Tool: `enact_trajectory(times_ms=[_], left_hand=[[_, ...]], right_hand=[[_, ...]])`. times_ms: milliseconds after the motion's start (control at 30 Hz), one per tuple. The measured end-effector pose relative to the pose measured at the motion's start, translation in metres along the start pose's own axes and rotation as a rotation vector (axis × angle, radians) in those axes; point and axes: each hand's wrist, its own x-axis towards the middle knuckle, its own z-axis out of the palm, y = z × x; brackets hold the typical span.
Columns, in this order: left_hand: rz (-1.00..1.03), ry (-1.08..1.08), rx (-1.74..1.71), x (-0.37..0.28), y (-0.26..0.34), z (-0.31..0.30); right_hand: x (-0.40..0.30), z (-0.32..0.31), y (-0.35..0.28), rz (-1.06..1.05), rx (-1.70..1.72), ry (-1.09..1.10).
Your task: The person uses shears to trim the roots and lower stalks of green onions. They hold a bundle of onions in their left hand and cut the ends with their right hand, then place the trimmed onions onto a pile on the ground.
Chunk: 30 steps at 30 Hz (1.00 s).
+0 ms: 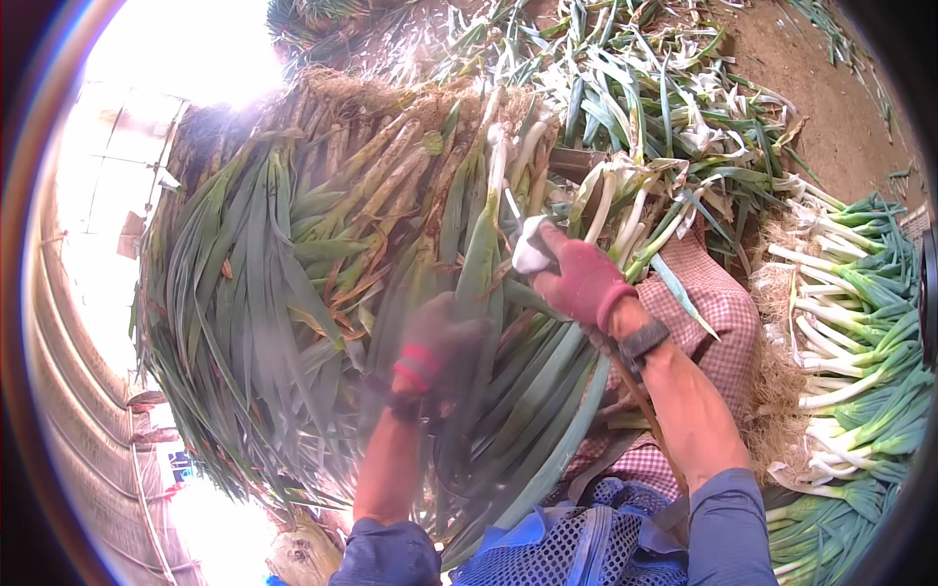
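A large heap of untrimmed leeks [264, 212] lies before me, with soil on the shafts and roots at the far end. My left hand [447, 340], in a dark and red glove, is over the leaves. It is motion-blurred, so whether it grips a leaf is unclear. My right hand [579, 275], in a red-pink glove, is closed around a small white object [531, 245]. A thin pale tip [511, 204] sticks out beyond it, possibly a blade. Just past that tip stands a leek with a clean white shaft [497, 165].
Peeled leeks [843, 351] with white shafts and roots are piled along the right. Stripped leaves [623, 88] litter the brown dirt floor [828, 95] at the top. Checked cloth [703, 293] covers my leg. A ribbed sheet wall [80, 410] curves along the left.
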Motion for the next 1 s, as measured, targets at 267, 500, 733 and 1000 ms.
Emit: enact_trajectory(times_ms=[267, 500, 733, 1000], left_hand=[[0.014, -0.015, -0.051, 0.004, -0.015, 0.002], [-0.029, -0.08, -0.195, 0.003, -0.008, 0.002], [-0.005, -0.236, -0.435, -0.012, 0.017, -0.003], [-0.077, -0.292, -0.484, -0.027, 0.044, 0.001]], right_hand=[[0.055, -0.015, -0.016, 0.065, -0.075, 0.048], [0.04, -0.01, -0.013, 0.013, -0.054, 0.033], [-0.042, 0.002, 0.026, -0.117, 0.035, -0.006], [-0.102, -0.006, 0.048, -0.108, 0.097, 0.067]])
